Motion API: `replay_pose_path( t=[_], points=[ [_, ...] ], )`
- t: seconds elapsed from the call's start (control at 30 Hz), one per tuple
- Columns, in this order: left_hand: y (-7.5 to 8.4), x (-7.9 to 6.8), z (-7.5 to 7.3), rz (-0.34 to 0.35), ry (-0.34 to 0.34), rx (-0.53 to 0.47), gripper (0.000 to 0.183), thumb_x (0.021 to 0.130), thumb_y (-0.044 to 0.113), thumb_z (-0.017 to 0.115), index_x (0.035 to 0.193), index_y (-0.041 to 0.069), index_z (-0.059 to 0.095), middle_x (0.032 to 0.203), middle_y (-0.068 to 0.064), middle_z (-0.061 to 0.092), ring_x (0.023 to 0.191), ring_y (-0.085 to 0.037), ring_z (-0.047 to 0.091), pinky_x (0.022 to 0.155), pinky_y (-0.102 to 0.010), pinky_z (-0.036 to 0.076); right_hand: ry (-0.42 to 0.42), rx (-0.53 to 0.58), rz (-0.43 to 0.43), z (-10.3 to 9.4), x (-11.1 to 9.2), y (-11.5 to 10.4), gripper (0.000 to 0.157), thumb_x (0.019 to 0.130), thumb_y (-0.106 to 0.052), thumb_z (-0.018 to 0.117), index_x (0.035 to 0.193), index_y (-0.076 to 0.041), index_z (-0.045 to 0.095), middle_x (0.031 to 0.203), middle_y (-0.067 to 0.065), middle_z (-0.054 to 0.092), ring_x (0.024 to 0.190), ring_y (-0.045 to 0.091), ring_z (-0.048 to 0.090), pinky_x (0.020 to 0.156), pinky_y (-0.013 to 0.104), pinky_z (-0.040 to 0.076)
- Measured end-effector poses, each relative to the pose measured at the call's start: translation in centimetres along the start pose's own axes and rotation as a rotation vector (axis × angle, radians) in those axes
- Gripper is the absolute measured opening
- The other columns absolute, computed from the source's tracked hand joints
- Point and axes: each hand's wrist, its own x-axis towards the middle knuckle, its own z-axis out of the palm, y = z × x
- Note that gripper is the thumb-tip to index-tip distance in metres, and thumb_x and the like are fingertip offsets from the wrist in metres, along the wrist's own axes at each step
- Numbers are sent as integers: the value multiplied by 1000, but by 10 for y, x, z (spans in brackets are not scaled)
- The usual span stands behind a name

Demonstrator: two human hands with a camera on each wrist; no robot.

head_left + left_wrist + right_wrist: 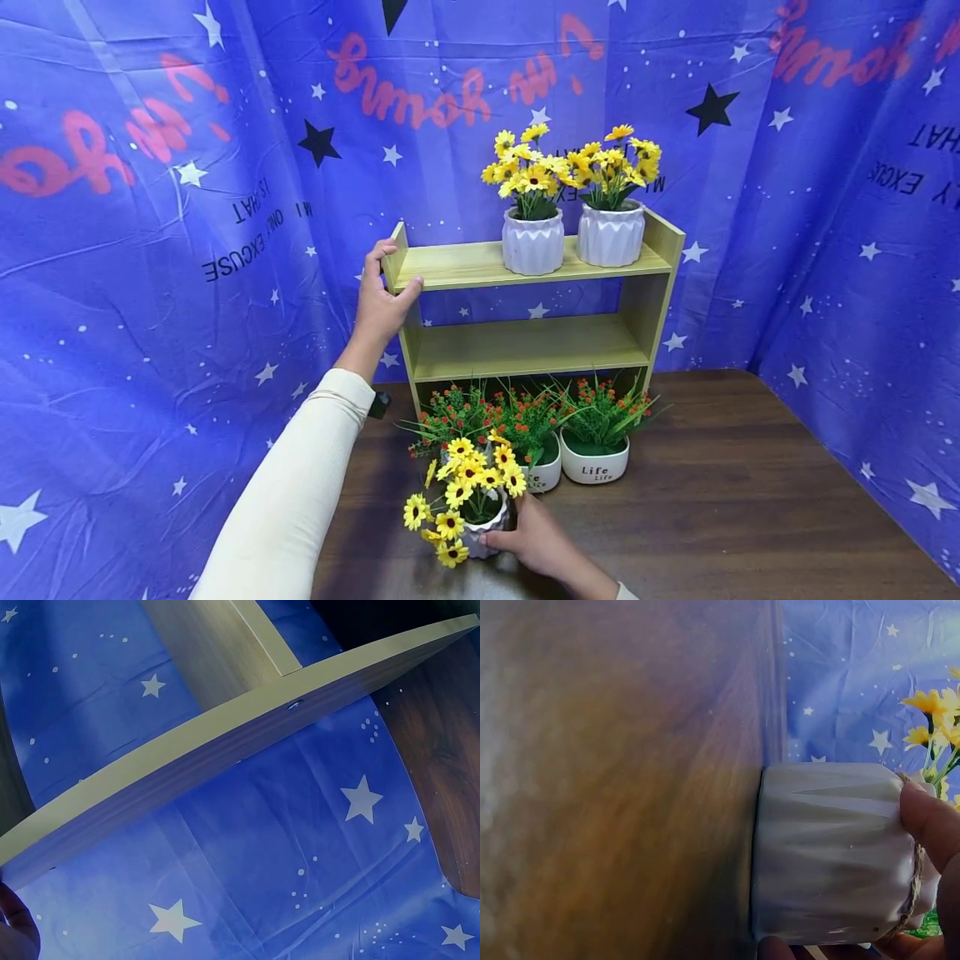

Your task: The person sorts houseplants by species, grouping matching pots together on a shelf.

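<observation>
My left hand (384,302) grips the upper left side panel of a light wooden shelf (525,346), thumb on the front edge. In the left wrist view that side panel (172,754) crosses diagonally, with fingers at its lower left end. My right hand (542,540) holds a white ribbed flowerpot (832,855) of yellow artificial daisies (468,473) by its side, in front of the shelf. Twine circles the pot near its rim, and its base is right at the tabletop in the right wrist view. The daisies lean left.
Two similar daisy pots, one left (532,243) and one right (611,236), stand on the top shelf. Red-flowered plants in white planters (595,460) line the shelf's foot on the brown table (720,500). A blue star-patterned curtain (465,67) hangs behind and at the sides.
</observation>
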Motion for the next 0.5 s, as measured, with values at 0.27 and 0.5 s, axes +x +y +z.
replay_pose_path(
  t=[0.27, 0.5],
  points=[
    [-1, 0, 6, -33, -23, 30, 56, 84, 4, 72, 133, 5, 44, 152, -3, 40, 132, -23, 41, 108, -38, 33, 35, -38, -2, 3, 2, 1, 87, 70, -34, 89, 136, 5, 47, 128, 20, 57, 116, 34, 55, 99, 49, 42],
    [0, -1, -1, -26, 1, 29, 57, 84, 0, 73, 133, 3, 44, 151, -7, 40, 133, -26, 41, 109, -39, 31, 18, -74, -16, 6, 6, 1, 86, 69, -35, 89, 135, 3, 49, 123, 17, 60, 111, 31, 57, 97, 48, 44]
  ],
)
